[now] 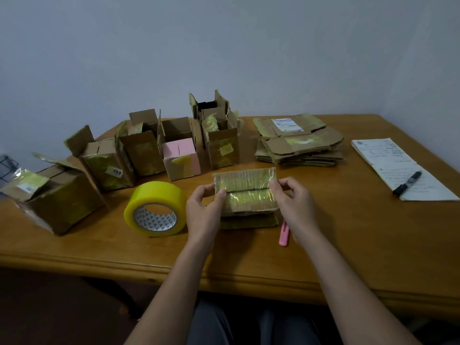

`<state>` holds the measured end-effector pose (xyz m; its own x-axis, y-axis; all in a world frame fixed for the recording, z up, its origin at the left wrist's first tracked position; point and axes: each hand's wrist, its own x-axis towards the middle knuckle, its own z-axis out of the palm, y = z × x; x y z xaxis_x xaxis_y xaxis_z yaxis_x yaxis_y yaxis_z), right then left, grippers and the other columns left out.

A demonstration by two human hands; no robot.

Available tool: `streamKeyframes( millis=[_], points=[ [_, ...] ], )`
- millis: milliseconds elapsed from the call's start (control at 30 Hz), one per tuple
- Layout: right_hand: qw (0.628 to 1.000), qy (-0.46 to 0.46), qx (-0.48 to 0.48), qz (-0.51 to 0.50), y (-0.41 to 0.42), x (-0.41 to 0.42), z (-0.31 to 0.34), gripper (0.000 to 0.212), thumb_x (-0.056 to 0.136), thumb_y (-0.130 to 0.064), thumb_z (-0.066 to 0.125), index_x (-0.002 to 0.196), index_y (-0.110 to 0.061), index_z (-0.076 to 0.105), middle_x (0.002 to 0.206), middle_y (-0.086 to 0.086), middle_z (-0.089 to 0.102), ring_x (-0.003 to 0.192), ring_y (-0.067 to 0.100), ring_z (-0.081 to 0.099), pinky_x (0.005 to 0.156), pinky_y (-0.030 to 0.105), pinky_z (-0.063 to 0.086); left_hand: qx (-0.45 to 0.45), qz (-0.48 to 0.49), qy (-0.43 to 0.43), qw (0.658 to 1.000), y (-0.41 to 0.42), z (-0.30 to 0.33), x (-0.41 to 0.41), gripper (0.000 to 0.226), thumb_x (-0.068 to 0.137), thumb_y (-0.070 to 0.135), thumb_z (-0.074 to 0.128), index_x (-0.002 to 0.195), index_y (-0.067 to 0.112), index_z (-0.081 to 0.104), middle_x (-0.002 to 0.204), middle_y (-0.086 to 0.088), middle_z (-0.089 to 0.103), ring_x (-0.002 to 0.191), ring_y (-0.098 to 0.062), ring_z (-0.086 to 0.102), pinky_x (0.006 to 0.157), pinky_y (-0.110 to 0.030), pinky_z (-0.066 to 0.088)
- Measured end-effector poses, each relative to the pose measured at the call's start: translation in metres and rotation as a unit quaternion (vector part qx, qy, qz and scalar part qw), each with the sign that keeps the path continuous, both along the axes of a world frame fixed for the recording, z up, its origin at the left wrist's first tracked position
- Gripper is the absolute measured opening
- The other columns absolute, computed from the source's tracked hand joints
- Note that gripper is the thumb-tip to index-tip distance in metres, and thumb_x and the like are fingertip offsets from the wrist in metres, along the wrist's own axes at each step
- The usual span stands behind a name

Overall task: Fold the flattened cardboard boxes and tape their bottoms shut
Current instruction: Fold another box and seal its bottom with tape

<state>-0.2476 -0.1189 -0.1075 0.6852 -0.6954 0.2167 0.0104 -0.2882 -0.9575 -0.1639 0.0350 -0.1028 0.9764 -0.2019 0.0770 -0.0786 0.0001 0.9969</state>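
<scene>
At the time of inspection, a small cardboard box (245, 195) stood on the wooden table (348, 245) near its front edge, bottom side up, with the two bottom flaps folded together so that their edges met along a seam across the middle. Old yellowish tape residue covered the flaps.

The left hand (202, 210) gripped the left end of the box, thumb curled onto the top near the seam and fingers wrapped behind. The right hand (292, 202) gripped the right end likewise, thumb on top at the seam. Both hands were closed round the box.

A roll of yellow packing tape (155, 210) lay on its side just left of the left hand, not touching it. A pink utility knife (283, 234) lay on the table beside the right wrist, partly hidden by it.

Behind the box, a row of erected cardboard boxes (174, 148) stood with top flaps open; one was pink-faced (183, 158), and another carried a label reading 203 (117, 172). To the right rear sat a stack of flattened boxes (298, 143). Further right lay a written notepad (398, 168) with a black marker (407, 184) resting on it.
</scene>
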Motion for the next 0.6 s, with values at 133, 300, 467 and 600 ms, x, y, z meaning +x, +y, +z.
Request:
streamKeyframes(
  millis=[133,300,467,600],
  points=[
    [0.999,0.006,-0.039,-0.028,0.000,0.006,0.003,0.034,0.089,-0.052,0.059,0.079,-0.019,0.062,0.063,-0.006,0.056,0.047,0.003,0.042,0.046,0.021,0.032,0.012,0.033,-0.019,0.999,-0.003,0.003,-0.001,0.020,0.093,0.034,0.065,0.104,0.019,0.069,0.105,0.001,0.068,0.102,-0.021,0.065,0.084,-0.048,0.058],
    [0.999,0.009,-0.033,-0.010,-0.003,0.007,0.003,0.032,0.091,-0.047,0.058,0.079,-0.018,0.062,0.069,-0.001,0.061,0.057,0.013,0.053,0.050,0.030,0.041,-0.020,0.013,0.019,1.000,-0.002,0.002,0.005,0.016,0.094,0.030,0.064,0.101,0.017,0.071,0.105,-0.006,0.070,0.102,-0.027,0.067,0.084,-0.053,0.057],
    [0.999,-0.008,-0.022,-0.026,-0.004,0.011,0.002,0.040,0.090,-0.051,0.057,0.074,-0.014,0.062,0.067,0.003,0.062,0.057,0.015,0.055,0.049,0.025,0.042,-0.004,0.058,-0.040,0.997,-0.008,0.001,0.005,0.023,0.091,0.036,0.067,0.075,0.021,0.069,0.074,0.005,0.067,0.077,-0.015,0.063,0.069,-0.042,0.053],
    [0.999,0.004,-0.031,-0.013,-0.009,0.014,0.001,0.038,0.093,-0.046,0.055,0.076,-0.012,0.061,0.065,0.006,0.058,0.050,0.007,0.045,0.043,0.017,0.035,-0.007,0.038,-0.050,0.998,-0.007,-0.002,0.010,0.019,0.093,0.033,0.066,0.080,0.021,0.070,0.081,0.005,0.069,0.079,-0.011,0.062,0.064,-0.030,0.049]
  ],
)
